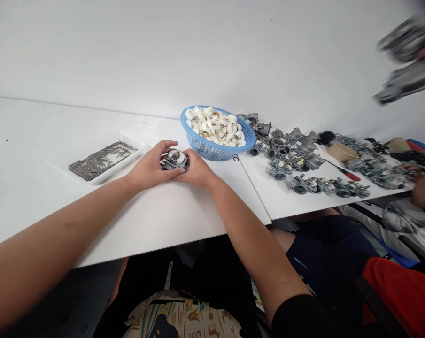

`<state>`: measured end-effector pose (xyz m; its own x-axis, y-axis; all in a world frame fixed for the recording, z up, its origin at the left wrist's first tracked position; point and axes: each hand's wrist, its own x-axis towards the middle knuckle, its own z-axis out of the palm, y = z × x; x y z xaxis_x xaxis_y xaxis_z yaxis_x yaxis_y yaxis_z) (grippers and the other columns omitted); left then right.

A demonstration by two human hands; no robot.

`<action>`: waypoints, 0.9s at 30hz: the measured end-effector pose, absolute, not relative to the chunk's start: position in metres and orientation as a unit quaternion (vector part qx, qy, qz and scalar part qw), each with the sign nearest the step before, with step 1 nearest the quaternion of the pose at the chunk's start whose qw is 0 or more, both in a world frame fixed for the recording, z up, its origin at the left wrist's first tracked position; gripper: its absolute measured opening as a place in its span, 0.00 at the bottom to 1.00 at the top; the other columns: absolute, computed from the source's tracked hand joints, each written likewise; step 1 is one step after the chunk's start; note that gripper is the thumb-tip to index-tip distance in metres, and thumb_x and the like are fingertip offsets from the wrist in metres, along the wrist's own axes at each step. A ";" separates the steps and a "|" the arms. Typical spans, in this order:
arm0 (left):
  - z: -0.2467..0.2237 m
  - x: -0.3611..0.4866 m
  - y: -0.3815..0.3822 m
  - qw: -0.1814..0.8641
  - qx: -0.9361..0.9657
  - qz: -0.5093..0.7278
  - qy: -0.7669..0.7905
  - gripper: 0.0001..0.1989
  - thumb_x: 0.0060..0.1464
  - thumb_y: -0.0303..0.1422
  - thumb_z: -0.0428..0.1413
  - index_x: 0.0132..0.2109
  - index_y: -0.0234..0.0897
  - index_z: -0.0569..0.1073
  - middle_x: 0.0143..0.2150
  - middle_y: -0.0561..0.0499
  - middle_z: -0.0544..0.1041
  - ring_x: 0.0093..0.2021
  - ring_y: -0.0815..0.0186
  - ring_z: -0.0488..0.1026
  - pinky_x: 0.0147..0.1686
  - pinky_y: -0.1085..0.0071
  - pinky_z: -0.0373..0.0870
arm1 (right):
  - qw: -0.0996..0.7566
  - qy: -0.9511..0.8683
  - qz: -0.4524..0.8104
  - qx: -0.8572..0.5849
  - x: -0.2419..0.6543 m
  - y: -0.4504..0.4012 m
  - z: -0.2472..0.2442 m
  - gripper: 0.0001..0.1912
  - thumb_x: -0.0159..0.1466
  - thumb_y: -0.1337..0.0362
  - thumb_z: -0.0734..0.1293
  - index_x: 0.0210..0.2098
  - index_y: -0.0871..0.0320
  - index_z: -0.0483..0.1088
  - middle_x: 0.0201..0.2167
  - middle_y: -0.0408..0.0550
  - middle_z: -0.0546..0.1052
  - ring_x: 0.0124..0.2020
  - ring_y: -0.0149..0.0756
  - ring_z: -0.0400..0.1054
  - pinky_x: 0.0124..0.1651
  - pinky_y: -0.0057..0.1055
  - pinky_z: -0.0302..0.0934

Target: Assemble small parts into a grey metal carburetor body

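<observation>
Between both hands, a little above the white table, is a grey metal carburetor (175,160) with a white plastic float showing on its upper side. My left hand (152,165) wraps round its left side, thumb along the near edge. From the right, my right hand (197,170) closes on the same carburetor, its fingers partly hidden behind it. To the left lies a white tray (104,176) of thin grey metal pins (97,162). Just behind my right hand stands a blue plastic basket (212,151) heaped with white floats (212,124).
Rows of carburetors (300,150) cover the table at the right. Farther along are a red-handled screwdriver (349,174) and a tan bowl (342,152). Co-workers sit at the right; blurred carburetor bodies (409,77) are held up at upper right. A seam (256,188) crosses the table.
</observation>
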<state>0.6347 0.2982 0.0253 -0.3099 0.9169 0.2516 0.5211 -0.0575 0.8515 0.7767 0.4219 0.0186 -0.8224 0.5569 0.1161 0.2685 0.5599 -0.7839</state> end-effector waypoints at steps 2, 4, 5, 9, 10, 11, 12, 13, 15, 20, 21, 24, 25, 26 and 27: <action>0.026 0.638 0.297 0.172 0.539 0.482 0.669 0.38 0.46 0.46 0.66 0.61 0.44 0.63 0.63 0.45 0.67 0.63 0.49 0.65 0.61 0.54 0.64 | 0.182 -0.860 0.404 -0.254 0.777 0.423 0.019 0.37 0.42 0.43 0.77 0.43 0.56 0.64 0.43 0.48 0.74 0.42 0.45 0.70 0.39 0.38 0.66; 0.026 0.641 0.297 0.141 0.532 0.477 0.685 0.35 0.46 0.47 0.66 0.59 0.43 0.64 0.61 0.45 0.69 0.62 0.49 0.66 0.61 0.53 0.64 | 0.180 -0.850 0.419 -0.264 0.777 0.424 0.020 0.37 0.42 0.44 0.78 0.43 0.57 0.65 0.43 0.48 0.74 0.42 0.45 0.70 0.39 0.38 0.67; 0.026 0.642 0.296 0.129 0.531 0.469 0.694 0.34 0.46 0.48 0.66 0.58 0.43 0.65 0.60 0.45 0.70 0.61 0.49 0.67 0.60 0.53 0.64 | 0.178 -0.845 0.428 -0.265 0.777 0.425 0.021 0.36 0.42 0.45 0.78 0.42 0.57 0.65 0.42 0.48 0.75 0.42 0.45 0.71 0.39 0.38 0.67; 0.029 0.648 0.294 0.127 0.511 0.423 0.737 0.34 0.49 0.53 0.62 0.58 0.44 0.63 0.58 0.46 0.71 0.58 0.48 0.69 0.54 0.54 0.69 | 0.165 -0.818 0.493 -0.248 0.778 0.427 0.019 0.34 0.43 0.50 0.80 0.41 0.58 0.66 0.40 0.45 0.74 0.42 0.43 0.71 0.40 0.36 0.67; 0.030 0.649 0.294 0.137 0.503 0.412 0.747 0.34 0.49 0.55 0.60 0.58 0.45 0.63 0.58 0.46 0.71 0.57 0.48 0.70 0.51 0.55 0.70 | 0.164 -0.805 0.518 -0.237 0.778 0.428 0.018 0.34 0.43 0.51 0.80 0.42 0.58 0.65 0.40 0.45 0.74 0.43 0.43 0.71 0.41 0.35 0.68; 0.030 0.650 0.294 0.149 0.498 0.404 0.753 0.34 0.49 0.56 0.60 0.58 0.45 0.63 0.58 0.46 0.71 0.55 0.49 0.71 0.49 0.55 0.71 | 0.163 -0.792 0.544 -0.224 0.778 0.428 0.016 0.35 0.42 0.52 0.81 0.43 0.58 0.65 0.41 0.45 0.74 0.44 0.42 0.71 0.42 0.35 0.68; 0.029 0.649 0.295 0.162 0.496 0.400 0.753 0.34 0.49 0.57 0.59 0.58 0.45 0.63 0.57 0.46 0.72 0.53 0.49 0.72 0.48 0.56 0.71 | 0.164 -0.780 0.566 -0.212 0.778 0.428 0.014 0.35 0.42 0.53 0.81 0.44 0.58 0.65 0.41 0.45 0.74 0.44 0.42 0.71 0.43 0.34 0.68; 0.027 0.648 0.295 0.177 0.498 0.403 0.747 0.34 0.50 0.57 0.58 0.58 0.45 0.64 0.57 0.47 0.72 0.52 0.50 0.73 0.48 0.56 0.72 | 0.166 -0.769 0.582 -0.205 0.777 0.428 0.013 0.35 0.43 0.54 0.81 0.44 0.58 0.65 0.42 0.45 0.75 0.45 0.42 0.71 0.44 0.34 0.69; 0.021 0.645 0.298 0.207 0.510 0.423 0.720 0.33 0.52 0.56 0.58 0.58 0.44 0.64 0.55 0.47 0.73 0.51 0.53 0.74 0.49 0.56 0.72 | 0.173 -0.752 0.601 -0.209 0.776 0.427 0.010 0.35 0.43 0.56 0.81 0.45 0.57 0.65 0.43 0.45 0.75 0.46 0.42 0.71 0.46 0.34 0.70; 0.009 0.637 0.305 0.334 0.473 0.525 0.624 0.39 0.52 0.52 0.61 0.65 0.45 0.55 0.63 0.44 0.67 0.56 0.53 0.72 0.54 0.55 0.72 | 0.189 -0.710 0.646 -0.205 0.775 0.427 0.011 0.34 0.43 0.60 0.82 0.46 0.56 0.66 0.41 0.45 0.75 0.45 0.40 0.71 0.47 0.33 0.70; 0.008 0.636 0.306 0.368 0.451 0.541 0.607 0.40 0.51 0.51 0.62 0.65 0.46 0.55 0.63 0.44 0.67 0.57 0.53 0.71 0.54 0.55 0.72 | 0.187 -0.702 0.659 -0.192 0.776 0.428 0.012 0.34 0.43 0.60 0.82 0.45 0.56 0.67 0.40 0.45 0.75 0.44 0.39 0.71 0.46 0.33 0.69; 0.008 0.634 0.306 0.451 0.403 0.579 0.547 0.38 0.47 0.50 0.65 0.62 0.49 0.61 0.62 0.46 0.70 0.58 0.51 0.71 0.53 0.55 0.74 | 0.171 -0.683 0.690 -0.168 0.778 0.432 0.019 0.33 0.43 0.61 0.82 0.45 0.56 0.68 0.39 0.44 0.75 0.42 0.37 0.70 0.45 0.32 0.69; 0.009 0.633 0.306 0.470 0.396 0.590 0.524 0.37 0.47 0.51 0.65 0.61 0.49 0.63 0.62 0.47 0.70 0.58 0.51 0.71 0.53 0.56 0.74 | 0.164 -0.679 0.697 -0.162 0.779 0.433 0.022 0.33 0.44 0.60 0.82 0.45 0.56 0.68 0.39 0.44 0.75 0.41 0.37 0.70 0.45 0.31 0.68; 0.009 0.632 0.306 0.484 0.390 0.600 0.504 0.35 0.47 0.52 0.64 0.60 0.49 0.65 0.62 0.48 0.71 0.59 0.51 0.70 0.55 0.56 0.73 | 0.155 -0.676 0.703 -0.157 0.781 0.433 0.025 0.32 0.44 0.60 0.82 0.45 0.55 0.69 0.39 0.44 0.75 0.41 0.36 0.70 0.45 0.31 0.68; 0.010 0.632 0.307 0.493 0.384 0.607 0.491 0.33 0.48 0.53 0.63 0.59 0.48 0.67 0.61 0.48 0.72 0.60 0.51 0.70 0.57 0.57 0.72 | 0.147 -0.674 0.708 -0.153 0.783 0.434 0.028 0.32 0.44 0.60 0.82 0.45 0.55 0.69 0.39 0.44 0.75 0.41 0.36 0.70 0.45 0.30 0.68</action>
<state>0.6318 0.3069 0.0095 -0.2185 0.9757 -0.0184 -0.2224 -0.0314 0.9745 0.7831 0.4335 0.0275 -0.9099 0.4144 -0.0196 -0.0006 -0.0486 -0.9988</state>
